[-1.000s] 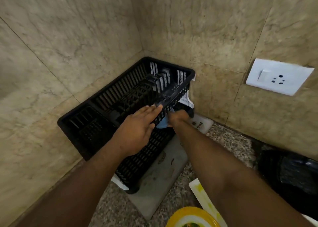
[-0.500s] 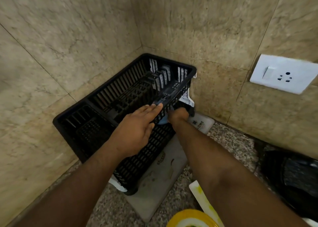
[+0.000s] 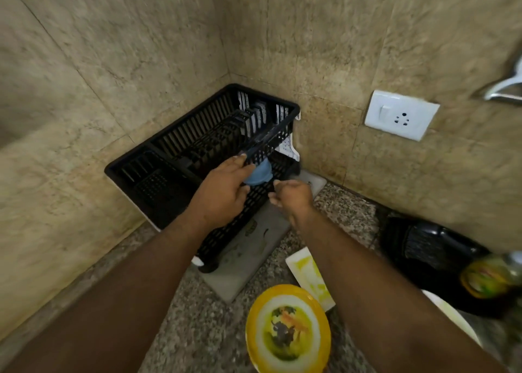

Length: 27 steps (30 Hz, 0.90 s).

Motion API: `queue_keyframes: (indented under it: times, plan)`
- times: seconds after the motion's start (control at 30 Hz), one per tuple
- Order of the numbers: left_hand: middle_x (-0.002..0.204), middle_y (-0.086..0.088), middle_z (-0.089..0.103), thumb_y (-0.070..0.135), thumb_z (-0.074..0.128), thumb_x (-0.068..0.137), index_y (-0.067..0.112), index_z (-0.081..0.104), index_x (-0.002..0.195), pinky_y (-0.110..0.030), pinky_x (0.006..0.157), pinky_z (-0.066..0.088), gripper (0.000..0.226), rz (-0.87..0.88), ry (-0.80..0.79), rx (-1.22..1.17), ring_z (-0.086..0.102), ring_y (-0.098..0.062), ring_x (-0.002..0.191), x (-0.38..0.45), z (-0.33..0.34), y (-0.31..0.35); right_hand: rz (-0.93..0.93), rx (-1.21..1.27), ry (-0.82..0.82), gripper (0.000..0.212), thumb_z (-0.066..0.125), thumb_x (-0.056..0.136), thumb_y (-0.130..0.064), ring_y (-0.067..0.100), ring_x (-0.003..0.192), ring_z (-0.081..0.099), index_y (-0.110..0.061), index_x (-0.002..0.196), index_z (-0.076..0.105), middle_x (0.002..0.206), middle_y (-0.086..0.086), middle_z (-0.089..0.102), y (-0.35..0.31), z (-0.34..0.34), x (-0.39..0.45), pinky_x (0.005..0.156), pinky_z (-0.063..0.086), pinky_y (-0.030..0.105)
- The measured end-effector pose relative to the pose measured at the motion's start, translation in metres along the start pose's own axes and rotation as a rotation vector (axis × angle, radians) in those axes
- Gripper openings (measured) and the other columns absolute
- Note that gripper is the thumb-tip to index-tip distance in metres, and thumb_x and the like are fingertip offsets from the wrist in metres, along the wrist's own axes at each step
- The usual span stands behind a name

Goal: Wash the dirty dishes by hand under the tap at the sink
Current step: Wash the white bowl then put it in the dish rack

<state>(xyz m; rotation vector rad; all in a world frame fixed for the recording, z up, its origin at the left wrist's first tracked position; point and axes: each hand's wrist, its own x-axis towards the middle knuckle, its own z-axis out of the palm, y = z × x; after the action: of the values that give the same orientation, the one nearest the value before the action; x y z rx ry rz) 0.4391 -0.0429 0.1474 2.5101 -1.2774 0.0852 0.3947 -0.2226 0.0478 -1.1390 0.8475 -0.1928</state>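
The right hand (image 3: 292, 196) has pulled back from the near wall of the black dish rack (image 3: 180, 146), where half a second ago it was tucked against the mesh. It now hangs just clear of the mesh with fingers curled and apparently empty, though blur makes that hard to confirm. Starting at the left, the rack fills the tiled corner, tilted on a grey mat (image 3: 248, 255). The left hand (image 3: 223, 191) has stayed on the rack's near rim, fingers laid nearly straight along it, steadying rather than gripping. A blue item (image 3: 261, 172) now shows between the two hands, against the rack's outer wall. Further right, the dirty dishes wait unwashed: a yellow plate (image 3: 288, 330) and a stained white tray (image 3: 309, 276) on the counter. Washing seems not yet begun; neither tap nor sink is clearly in view.
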Motion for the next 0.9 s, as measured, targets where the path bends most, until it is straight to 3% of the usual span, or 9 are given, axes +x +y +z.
queue_keyframes:
  times: [0.07, 0.2, 0.3, 0.37, 0.5, 0.57, 0.67, 0.77, 0.9]
  plan:
    - [0.16, -0.016, 0.045, 0.019, 0.063, 0.098, 0.008, 0.055, 0.149, -0.047, 0.126, 0.027, 0.052, -0.011, 0.024, 0.002, 0.034, -0.032, 0.153, -0.018, 0.007, 0.026, -0.012, 0.01, 0.003, 0.01, 0.066, 0.098, -0.008, 0.028, 0.077, 0.07, -0.01, 0.088, 0.066, 0.079, 0.008, 0.071, -0.001, -0.023, -0.034, 0.077, 0.063, 0.044]
    - [0.153, -0.021, 0.052, 0.02, 0.06, 0.098, 0.002, 0.059, 0.143, -0.039, 0.123, 0.025, 0.049, -0.07, -0.04, -0.099, 0.044, -0.037, 0.147, -0.064, 0.032, 0.09, -0.047, -0.054, -0.015, 0.008, 0.063, 0.097, -0.006, 0.024, 0.059, 0.065, -0.006, 0.093, 0.07, 0.082, 0.017, 0.072, 0.011, -0.087, -0.095, 0.053, 0.054, 0.034]
    - [0.137, -0.023, 0.066, 0.038, 0.052, 0.094, 0.001, 0.068, 0.132, -0.047, 0.112, 0.044, 0.055, -0.088, -0.125, -0.187, 0.063, -0.042, 0.126, -0.105, 0.067, 0.142, -0.051, -0.175, 0.042, 0.017, 0.061, 0.094, -0.004, 0.027, 0.063, 0.07, -0.011, 0.081, 0.068, 0.083, 0.015, 0.072, 0.031, -0.146, -0.142, 0.053, 0.051, 0.033]
    - [0.128, -0.019, 0.072, 0.039, 0.058, 0.092, 0.005, 0.073, 0.126, -0.042, 0.102, 0.05, 0.05, -0.102, -0.15, -0.27, 0.07, -0.039, 0.111, -0.13, 0.09, 0.181, -0.057, -0.303, 0.119, 0.015, 0.064, 0.09, -0.008, 0.028, 0.063, 0.071, -0.01, 0.078, 0.072, 0.073, 0.012, 0.071, 0.047, -0.189, -0.17, 0.05, 0.051, 0.03]
    - [0.119, -0.014, 0.076, 0.042, 0.058, 0.093, 0.01, 0.074, 0.125, -0.04, 0.097, 0.054, 0.048, -0.099, -0.261, -0.377, 0.07, -0.033, 0.111, -0.159, 0.131, 0.256, -0.11, -0.615, 0.249, 0.016, 0.065, 0.076, -0.03, 0.027, 0.071, 0.074, -0.019, 0.072, 0.076, 0.067, 0.003, 0.074, 0.082, -0.27, -0.212, 0.07, 0.062, 0.044]
    - [0.129, -0.013, 0.072, 0.041, 0.064, 0.096, 0.012, 0.066, 0.138, -0.038, 0.1, 0.05, 0.051, -0.15, -0.346, -0.385, 0.066, -0.032, 0.12, -0.166, 0.148, 0.285, -0.086, -0.761, 0.334, 0.014, 0.068, 0.08, -0.028, 0.028, 0.091, 0.073, -0.02, 0.085, 0.079, 0.092, 0.003, 0.078, 0.089, -0.301, -0.234, 0.085, 0.06, 0.039]
    - [0.156, -0.015, 0.049, 0.039, 0.064, 0.101, 0.011, 0.042, 0.157, -0.037, 0.113, 0.036, 0.067, -0.239, -0.429, -0.344, 0.046, -0.033, 0.143, -0.17, 0.176, 0.313, 0.012, -0.919, 0.49, 0.045, 0.071, 0.079, -0.026, 0.033, 0.117, 0.064, -0.017, 0.123, 0.069, 0.128, 0.009, 0.066, 0.103, -0.334, -0.255, 0.093, 0.054, 0.038]
    - [0.167, -0.018, 0.03, 0.038, 0.065, 0.1, 0.008, 0.016, 0.165, -0.04, 0.119, 0.031, 0.086, -0.333, -0.477, -0.373, 0.032, -0.037, 0.151, -0.171, 0.196, 0.324, 0.08, -0.91, 0.499, 0.052, 0.069, 0.082, -0.02, 0.037, 0.119, 0.061, -0.011, 0.132, 0.057, 0.133, 0.016, 0.06, 0.119, -0.354, -0.257, 0.09, 0.054, 0.04]
    - [0.162, -0.019, 0.037, 0.033, 0.079, 0.089, 0.007, 0.011, 0.165, -0.045, 0.115, 0.04, 0.105, -0.587, -0.386, -0.578, 0.041, -0.038, 0.145, -0.173, 0.216, 0.33, 0.09, -0.834, 0.36, 0.051, 0.067, 0.087, -0.015, 0.037, 0.121, 0.061, -0.009, 0.136, 0.055, 0.133, 0.017, 0.064, 0.131, -0.365, -0.253, 0.094, 0.052, 0.038]
